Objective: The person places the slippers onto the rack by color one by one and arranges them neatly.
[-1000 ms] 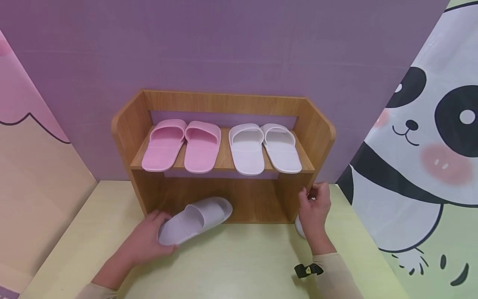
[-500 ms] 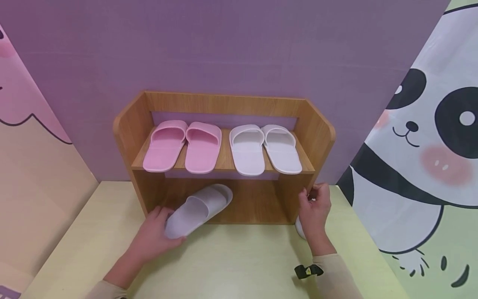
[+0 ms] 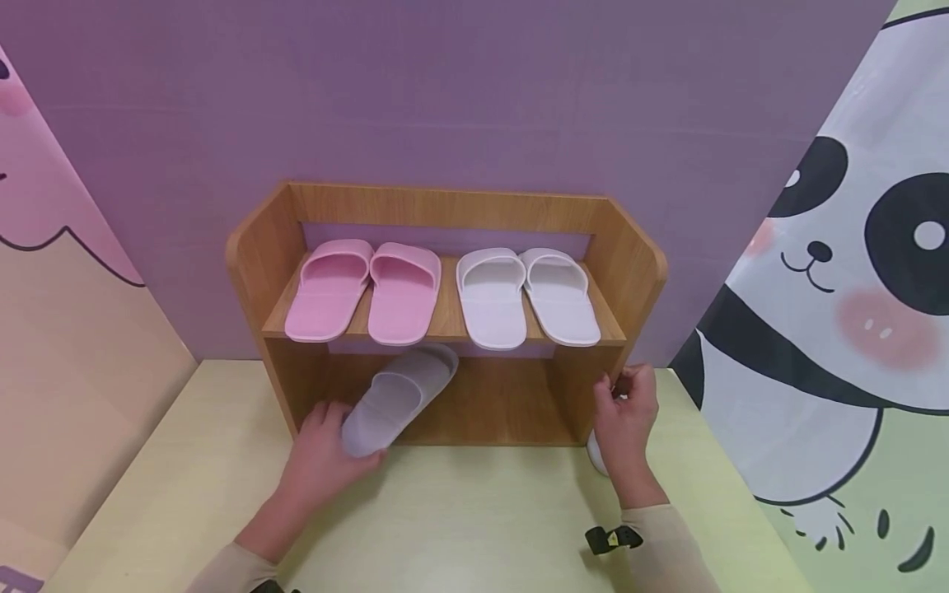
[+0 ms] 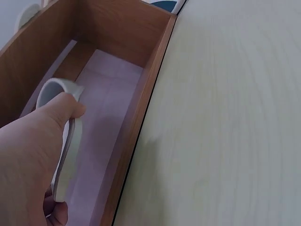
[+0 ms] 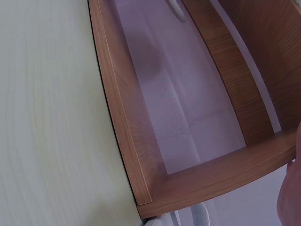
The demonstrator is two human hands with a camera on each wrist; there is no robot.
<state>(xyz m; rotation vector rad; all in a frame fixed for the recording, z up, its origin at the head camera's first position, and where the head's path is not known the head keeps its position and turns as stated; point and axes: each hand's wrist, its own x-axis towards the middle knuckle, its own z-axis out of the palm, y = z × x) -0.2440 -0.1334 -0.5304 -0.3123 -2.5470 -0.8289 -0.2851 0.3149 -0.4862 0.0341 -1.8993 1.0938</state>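
My left hand (image 3: 326, 461) grips a greyish-white slide slipper (image 3: 396, 397) by its heel end. The slipper slants up to the right, with its strap end in front of the lower opening of a wooden shoe rack (image 3: 489, 412). In the left wrist view, the thumb lies along the slipper (image 4: 70, 162) near its strap. My right hand (image 3: 626, 420) holds the front edge of the rack's right side panel between thumb and curled fingers. Only part of that hand (image 5: 288, 197) shows in the right wrist view, outside the panel.
A pink pair of slippers (image 3: 326, 301) and a white pair (image 3: 493, 309) sit on the upper shelf. Another white slipper (image 3: 596, 453) lies partly hidden behind my right hand. The rack stands on a pale wood-grain table (image 3: 460, 519) against a purple wall (image 3: 445, 99).
My left hand has moved up and rightward toward the rack. The slipper in it has risen from low over the table to the lower opening, tilting steeper. The right hand keeps its place.
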